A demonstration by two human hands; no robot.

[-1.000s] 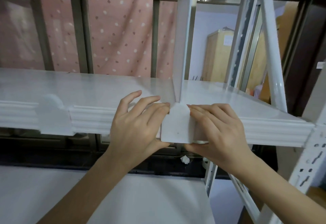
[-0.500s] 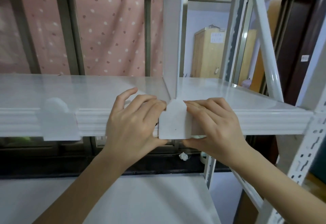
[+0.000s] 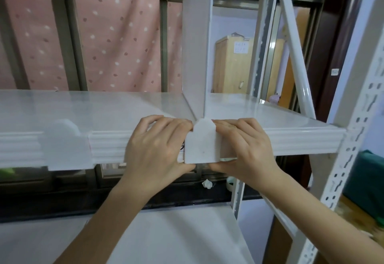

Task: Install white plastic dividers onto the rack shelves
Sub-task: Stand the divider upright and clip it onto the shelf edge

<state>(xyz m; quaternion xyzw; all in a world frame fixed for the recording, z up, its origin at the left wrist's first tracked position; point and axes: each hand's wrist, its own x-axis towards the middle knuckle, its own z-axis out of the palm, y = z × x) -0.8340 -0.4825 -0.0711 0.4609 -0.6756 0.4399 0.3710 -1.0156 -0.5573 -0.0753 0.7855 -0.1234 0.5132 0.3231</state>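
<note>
A tall white plastic divider [image 3: 197, 41] stands upright on the white rack shelf [image 3: 291, 139], its pointed front clip [image 3: 200, 145] hooked over the shelf's ribbed front edge. My left hand [image 3: 155, 149] grips the clip's left side, fingers on the shelf top and thumb under the edge. My right hand [image 3: 245, 151] grips the clip's right side the same way. A second divider clip [image 3: 66, 147] with a rounded top sits on the shelf edge further left.
A perforated white upright post [image 3: 353, 139] stands at the right, with a slanted white brace [image 3: 295, 55] behind it. A lower white shelf [image 3: 176, 236] lies below my arms. Behind are window bars, a pink dotted curtain [image 3: 116, 41] and a wooden wardrobe [image 3: 232, 66].
Both hands keep their grip on the clip. The view has shifted slightly, so the shelf and divider sit a little lower and more to the left.
</note>
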